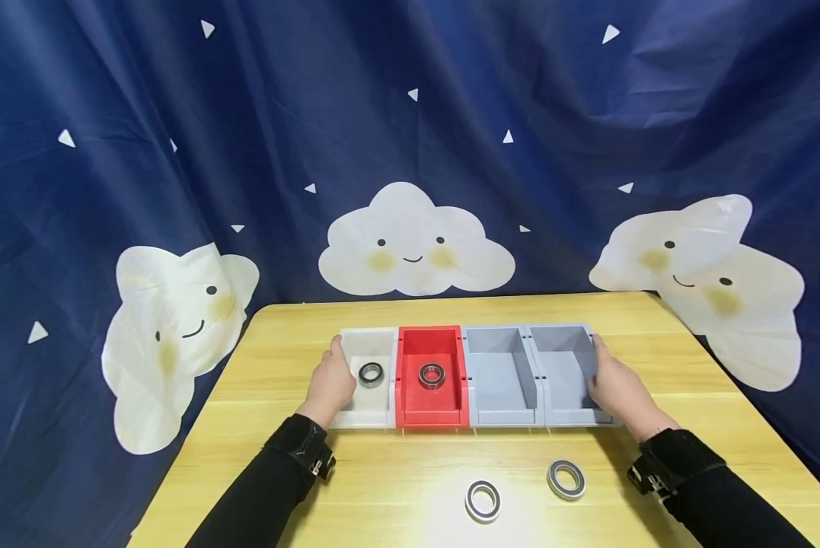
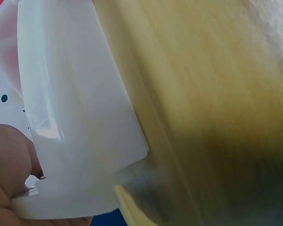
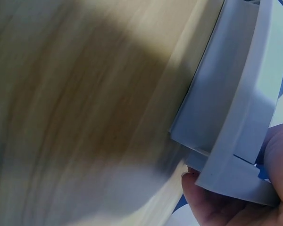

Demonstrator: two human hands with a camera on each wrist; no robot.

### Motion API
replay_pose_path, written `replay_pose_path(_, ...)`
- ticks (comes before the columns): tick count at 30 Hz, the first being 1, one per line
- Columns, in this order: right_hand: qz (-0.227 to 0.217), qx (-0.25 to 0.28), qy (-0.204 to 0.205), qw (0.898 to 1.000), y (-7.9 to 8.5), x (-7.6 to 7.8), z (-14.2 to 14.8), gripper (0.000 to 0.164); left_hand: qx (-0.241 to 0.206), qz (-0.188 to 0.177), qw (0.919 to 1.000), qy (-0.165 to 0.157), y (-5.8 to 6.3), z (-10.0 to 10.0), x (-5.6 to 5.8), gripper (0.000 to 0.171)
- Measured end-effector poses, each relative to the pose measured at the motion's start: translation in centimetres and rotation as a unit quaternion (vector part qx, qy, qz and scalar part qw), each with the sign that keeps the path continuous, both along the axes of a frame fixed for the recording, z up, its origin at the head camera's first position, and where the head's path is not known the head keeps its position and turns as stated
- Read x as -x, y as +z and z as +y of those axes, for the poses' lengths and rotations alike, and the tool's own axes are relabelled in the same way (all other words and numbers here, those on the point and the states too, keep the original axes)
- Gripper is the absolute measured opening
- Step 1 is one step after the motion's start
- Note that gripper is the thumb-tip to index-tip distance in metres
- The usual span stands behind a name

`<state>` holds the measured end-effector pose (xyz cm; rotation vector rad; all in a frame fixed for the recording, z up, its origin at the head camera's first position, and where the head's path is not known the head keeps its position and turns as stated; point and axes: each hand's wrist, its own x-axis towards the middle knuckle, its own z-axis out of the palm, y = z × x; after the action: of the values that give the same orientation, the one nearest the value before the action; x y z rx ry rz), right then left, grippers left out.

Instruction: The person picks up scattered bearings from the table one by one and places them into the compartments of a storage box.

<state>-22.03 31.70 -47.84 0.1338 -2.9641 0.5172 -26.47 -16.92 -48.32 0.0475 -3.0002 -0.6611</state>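
Note:
A row of joined plastic bins spans the table between my hands. My left hand (image 1: 333,383) grips the outer side wall of the white bin (image 2: 80,94) at the row's left end. At the other end, my right hand (image 1: 620,390) holds the outer wall of the rightmost grey bin (image 3: 245,108), thumb and fingers on either side of it. A ball bearing (image 1: 371,374) lies in the white bin, and another bearing (image 1: 432,375) in the red bin (image 1: 432,418). Both grey bins, including the inner grey bin (image 1: 499,380), show bare floors.
Two more bearings lie on the wooden table (image 1: 396,487) in front of the row: one bearing (image 1: 483,501) near the middle, another bearing (image 1: 566,479) further right. Behind the table hangs a dark blue curtain (image 1: 279,114) with white clouds.

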Motion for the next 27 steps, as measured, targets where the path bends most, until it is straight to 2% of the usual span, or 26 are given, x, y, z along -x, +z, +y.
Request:
replay_pose_path(8,-0.008,-0.024,0.003,1.0,0.0,-0.4,0.3,0.084,0.001,-0.015,0.9999,-0.005,0.0,0.4,0.0,0.085)
replay_pose_path(15,-0.036,-0.016,-0.017,0.999,0.7,-0.5,0.3,0.079,0.0,-0.023,0.9997,-0.003,-0.3,0.3,0.0,0.087)
replay_pose_path(21,0.018,-0.043,-0.008,0.999,3.2,-0.9,-0.2,0.061,-0.001,-0.022,0.9998,0.0,-0.2,0.3,0.1,0.087)
replay_pose_path(27,0.065,-0.082,0.047,0.993,5.9,-1.8,-1.8,0.046,0.002,-0.013,0.9999,-0.002,0.1,0.2,0.1,0.088)
